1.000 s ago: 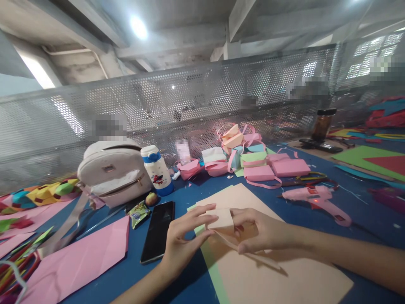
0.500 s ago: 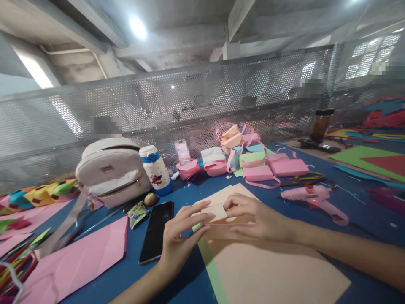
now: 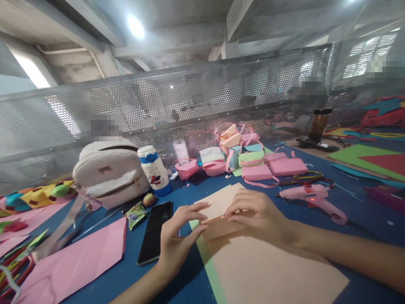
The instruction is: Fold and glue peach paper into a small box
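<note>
In the head view, a small folded piece of peach paper [image 3: 223, 229] is held just above a stack of large sheets. My left hand [image 3: 175, 236] grips its left end between thumb and fingertips. With fingers curled, my right hand [image 3: 264, 213] pinches the folded edge farther right, hiding part of the piece. Beneath both hands lies a large peach sheet [image 3: 278, 274], and a green sheet [image 3: 207, 261] shows along its left side. Close to my left wrist rests a black phone [image 3: 155, 232].
A pink glue gun [image 3: 316, 198] lies right of my right hand. Small paper bags [image 3: 257, 172] stand behind the sheets. To the left are a bottle [image 3: 155, 173], a white backpack [image 3: 109, 171], a snack packet [image 3: 136, 215] and pink paper [image 3: 85, 261]. A perforated metal panel [image 3: 196, 88] closes the back.
The folded piece's upper flap has tipped down, so its edge now shows as a thin line. My right fingers have closed in along that edge; my left hand has barely moved.
</note>
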Available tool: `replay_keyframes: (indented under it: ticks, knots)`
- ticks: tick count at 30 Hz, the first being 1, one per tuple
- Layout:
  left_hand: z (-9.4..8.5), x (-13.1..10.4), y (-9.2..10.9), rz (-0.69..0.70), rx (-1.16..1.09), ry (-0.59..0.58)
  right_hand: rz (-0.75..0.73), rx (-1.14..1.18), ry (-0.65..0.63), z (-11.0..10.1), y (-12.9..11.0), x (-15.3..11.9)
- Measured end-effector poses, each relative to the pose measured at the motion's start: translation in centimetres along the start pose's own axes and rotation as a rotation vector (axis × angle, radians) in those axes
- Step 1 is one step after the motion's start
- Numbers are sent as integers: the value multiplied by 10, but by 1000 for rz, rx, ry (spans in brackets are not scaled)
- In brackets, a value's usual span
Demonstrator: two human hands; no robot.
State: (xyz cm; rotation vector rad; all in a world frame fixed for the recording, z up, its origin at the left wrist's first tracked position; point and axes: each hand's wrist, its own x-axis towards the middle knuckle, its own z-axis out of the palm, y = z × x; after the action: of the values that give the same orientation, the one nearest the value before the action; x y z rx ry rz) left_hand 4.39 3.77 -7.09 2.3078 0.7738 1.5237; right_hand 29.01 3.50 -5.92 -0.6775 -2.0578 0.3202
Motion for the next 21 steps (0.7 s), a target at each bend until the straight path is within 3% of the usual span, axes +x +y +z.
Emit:
replay_keyframes:
  ticks: [14,21]
  knots:
    - [1,-2,2,-21,31,8,58,-19,36,4,0,-5]
    - [4,-3,3,-82,-83,37,-16,-102,30,7,1,-9]
